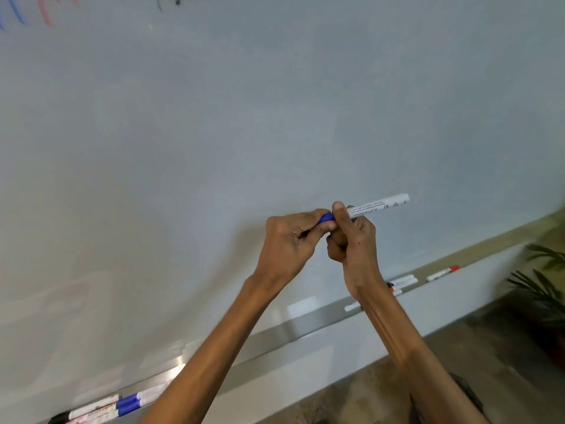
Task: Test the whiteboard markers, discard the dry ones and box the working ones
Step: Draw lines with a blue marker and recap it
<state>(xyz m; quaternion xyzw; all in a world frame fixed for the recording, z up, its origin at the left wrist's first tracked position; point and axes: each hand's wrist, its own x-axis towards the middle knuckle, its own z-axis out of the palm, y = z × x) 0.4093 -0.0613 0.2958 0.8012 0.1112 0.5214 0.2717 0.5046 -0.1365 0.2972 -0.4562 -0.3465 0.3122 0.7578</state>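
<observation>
white marker (379,206) — blue cap (325,218)

Along the white barrel of the held marker (379,205): "JAPANESE BULLET TIP", then a CE mark and a small triangle sign. Finer print above, unreadable. Perhaps a brand label on a second marker (91,410) at the left end of the tray (305,327), blurred.
</observation>
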